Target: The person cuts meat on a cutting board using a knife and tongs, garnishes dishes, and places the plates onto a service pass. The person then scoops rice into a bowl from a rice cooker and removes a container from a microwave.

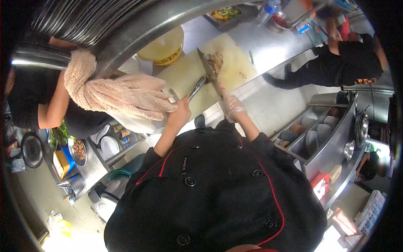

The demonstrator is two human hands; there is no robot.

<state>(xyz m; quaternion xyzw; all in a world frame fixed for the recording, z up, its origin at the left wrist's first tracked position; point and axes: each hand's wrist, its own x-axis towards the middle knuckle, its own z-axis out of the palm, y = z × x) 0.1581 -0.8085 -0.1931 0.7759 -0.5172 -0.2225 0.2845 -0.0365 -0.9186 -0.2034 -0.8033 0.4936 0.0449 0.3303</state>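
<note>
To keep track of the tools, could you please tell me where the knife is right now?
In the head view, the knife is at upper middle, over the cutting board, in the gloved right hand and beside the tongs.

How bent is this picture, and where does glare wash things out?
In the head view, strong fisheye bending, with dark corners and a curved-looking steel rail; in the head view, glare whitens the counter beside the cutting board; there too, the knife keeps a readable outline.
</note>
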